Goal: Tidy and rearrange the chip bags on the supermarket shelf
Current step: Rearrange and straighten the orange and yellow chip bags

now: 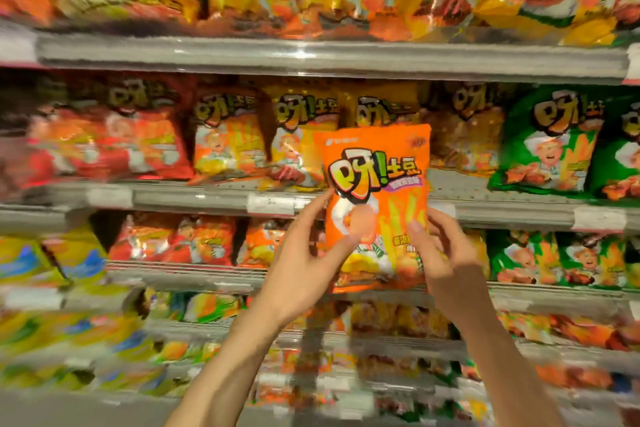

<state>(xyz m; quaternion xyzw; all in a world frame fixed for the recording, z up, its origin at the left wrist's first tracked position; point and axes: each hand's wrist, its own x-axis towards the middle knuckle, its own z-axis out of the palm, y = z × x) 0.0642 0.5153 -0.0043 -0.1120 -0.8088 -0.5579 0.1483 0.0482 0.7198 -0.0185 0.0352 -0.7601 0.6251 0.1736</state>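
Observation:
An orange chip bag (381,184) is held upright in front of the shelves, near the middle of the view. My left hand (304,253) grips its lower left edge with thumb and fingers. My right hand (440,246) holds its lower right edge, thumb on the front. The bag's top overlaps the row of bags on the middle shelf (207,196), where yellow-orange bags (301,139) stand just behind it. Much of the surroundings is blurred.
Red bags (138,139) stand at the left of the middle shelf and green bags (550,142) at the right. An upper shelf (311,55) carries yellow and orange bags. Lower shelves hold red, green and yellow-blue bags (69,260).

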